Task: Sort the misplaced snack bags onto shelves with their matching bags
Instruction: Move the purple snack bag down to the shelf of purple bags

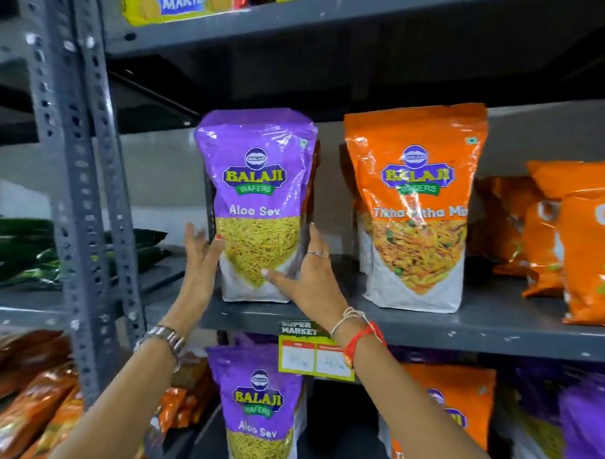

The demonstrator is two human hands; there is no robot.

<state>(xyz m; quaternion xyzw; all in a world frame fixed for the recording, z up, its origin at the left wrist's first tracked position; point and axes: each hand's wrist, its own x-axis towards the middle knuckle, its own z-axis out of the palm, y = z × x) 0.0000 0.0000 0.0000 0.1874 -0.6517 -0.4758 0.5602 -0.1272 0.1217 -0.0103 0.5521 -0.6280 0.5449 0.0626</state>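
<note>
A purple Aloo Sev bag [256, 179] stands upright on the middle shelf [496, 325], in front of an orange bag whose edge shows behind it. My left hand [202, 256] presses its lower left side and my right hand [310, 274] clasps its lower right corner, thumb across the front. To its right stands an orange Tikha Mitha Mix bag [418, 212]. On the shelf below stand another purple Aloo Sev bag [259, 406] and an orange Tikha Mitha bag [459, 406], partly hidden by my right forearm.
Orange chip bags [575, 239] crowd the middle shelf's right end. A perforated grey upright [79, 187] separates the left bay, which holds dark green packs [19, 250] and brown-orange packets [21, 391]. Yellow Marie packs [178, 1] lie on top. A price tag [313, 360] hangs below.
</note>
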